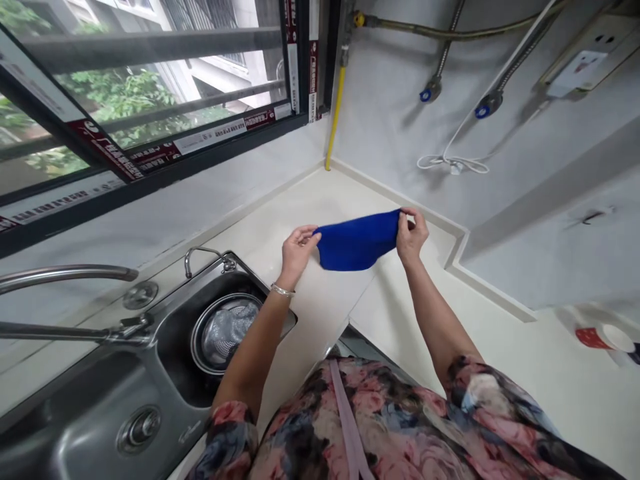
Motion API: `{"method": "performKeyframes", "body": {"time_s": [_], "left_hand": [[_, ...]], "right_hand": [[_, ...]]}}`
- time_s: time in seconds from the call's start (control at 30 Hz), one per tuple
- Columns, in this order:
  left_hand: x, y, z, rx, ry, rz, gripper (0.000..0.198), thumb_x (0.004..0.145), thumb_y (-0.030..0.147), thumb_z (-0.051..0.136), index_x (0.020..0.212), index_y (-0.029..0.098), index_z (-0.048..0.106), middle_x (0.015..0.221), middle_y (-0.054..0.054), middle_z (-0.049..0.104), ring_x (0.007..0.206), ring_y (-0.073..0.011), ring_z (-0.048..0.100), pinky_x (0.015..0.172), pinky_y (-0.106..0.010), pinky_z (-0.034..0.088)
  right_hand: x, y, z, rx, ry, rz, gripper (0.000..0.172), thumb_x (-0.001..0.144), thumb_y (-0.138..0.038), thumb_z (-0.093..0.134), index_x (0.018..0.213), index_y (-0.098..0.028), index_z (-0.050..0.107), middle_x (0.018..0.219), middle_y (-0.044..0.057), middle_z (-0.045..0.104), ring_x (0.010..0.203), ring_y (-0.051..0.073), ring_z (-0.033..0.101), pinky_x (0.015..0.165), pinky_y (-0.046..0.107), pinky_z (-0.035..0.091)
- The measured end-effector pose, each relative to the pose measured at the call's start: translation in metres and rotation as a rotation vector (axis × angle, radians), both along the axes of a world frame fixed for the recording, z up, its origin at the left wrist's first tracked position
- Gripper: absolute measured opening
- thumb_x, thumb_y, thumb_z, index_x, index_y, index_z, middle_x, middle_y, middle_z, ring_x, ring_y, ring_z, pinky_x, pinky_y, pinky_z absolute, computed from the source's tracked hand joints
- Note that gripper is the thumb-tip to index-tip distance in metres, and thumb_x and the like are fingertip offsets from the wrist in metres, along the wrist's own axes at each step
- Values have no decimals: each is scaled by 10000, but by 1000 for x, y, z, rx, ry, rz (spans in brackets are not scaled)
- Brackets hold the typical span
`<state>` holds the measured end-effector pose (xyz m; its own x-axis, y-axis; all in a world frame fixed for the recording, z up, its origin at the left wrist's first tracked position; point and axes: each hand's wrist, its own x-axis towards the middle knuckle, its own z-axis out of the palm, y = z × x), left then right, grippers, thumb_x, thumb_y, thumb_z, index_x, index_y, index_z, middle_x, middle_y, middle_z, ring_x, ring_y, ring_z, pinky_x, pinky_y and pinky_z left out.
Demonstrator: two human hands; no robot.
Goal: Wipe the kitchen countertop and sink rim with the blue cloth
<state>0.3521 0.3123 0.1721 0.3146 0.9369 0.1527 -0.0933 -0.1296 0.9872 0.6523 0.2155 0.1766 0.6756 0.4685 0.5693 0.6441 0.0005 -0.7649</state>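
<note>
A blue cloth [357,243] is stretched between my two hands above the pale countertop [320,193]. At its left corner, my left hand [299,250] pinches it between thumb and fingers; a silver bracelet [283,290] circles that wrist. The cloth's upper right corner is gripped by my right hand [412,235], which is raised slightly higher than the left. Between the hands the cloth hangs down, its lower edge loose and narrower than the top.
On the left is a steel double sink [100,400] with a faucet [75,330]; a metal colander [225,333] sits in its smaller basin. A yellow pipe [336,117] rises in the corner beside the window [175,80]. A red-and-white cup [603,337] lies at the far right.
</note>
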Motion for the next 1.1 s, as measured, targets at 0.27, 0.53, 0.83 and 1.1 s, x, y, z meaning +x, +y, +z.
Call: {"method": "performKeyframes", "body": {"time_s": [0.27,0.53,0.83,1.1], "left_hand": [[-40,-54,-53,-99,360,-74,400,865,454,722,1138,168,785,888,-28,746,785,-134,630,789,-276,522],[-96,-149,-125,-246,530,-93,379,775,413,744,1067,184,816,717,5,685,618,-141,568,637,-279,469],[-183,-186,-148,-191,633,410,568,898,584,570,1245,164,728,1091,-130,758,911,-242,698,905,-426,588],[-337,-330,-160,-32,1262,868,727,939,610,446,1302,20,667,1380,-341,639,1389,-482,565,1199,-687,423]], "right_hand": [[-32,-65,-66,-191,272,136,483,936,-641,589,1041,-197,746,680,-10,626,540,143,447,513,289,385],[-54,-162,-169,-588,10,134,541,1007,-559,425,1183,-169,755,1183,187,748,978,294,720,926,500,628],[-153,-56,-151,-856,-502,446,617,1084,-402,465,1681,-246,462,1792,118,344,1660,441,218,1303,766,176],[-103,-77,-183,-953,-537,385,714,1091,-493,367,1730,-172,362,1810,138,297,1676,417,173,1323,746,100]]}}
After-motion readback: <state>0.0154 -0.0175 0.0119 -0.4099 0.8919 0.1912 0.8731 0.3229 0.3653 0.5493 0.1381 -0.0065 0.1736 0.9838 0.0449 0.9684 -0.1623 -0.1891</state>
